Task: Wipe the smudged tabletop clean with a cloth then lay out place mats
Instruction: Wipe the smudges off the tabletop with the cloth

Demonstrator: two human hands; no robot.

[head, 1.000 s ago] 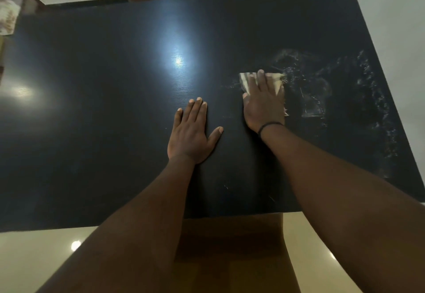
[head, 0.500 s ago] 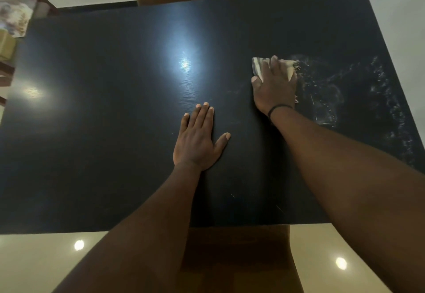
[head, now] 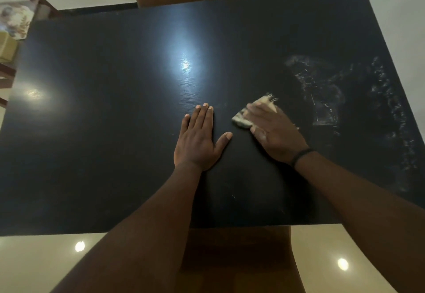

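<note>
Smudges (head: 358,99) cover much of the right side of the dark surface (head: 103,131), so we judge the wiping only partly done. Our right hand (head: 273,131) presses the cloth (head: 243,120) flat near the middle, fingers fairly straight over it, just left of the white streaks. Our left hand (head: 200,140) rests beside it, palm down, fingers spread, holding nothing. The left half looks clean. We see no place mats laid yet; that step remains.
</note>
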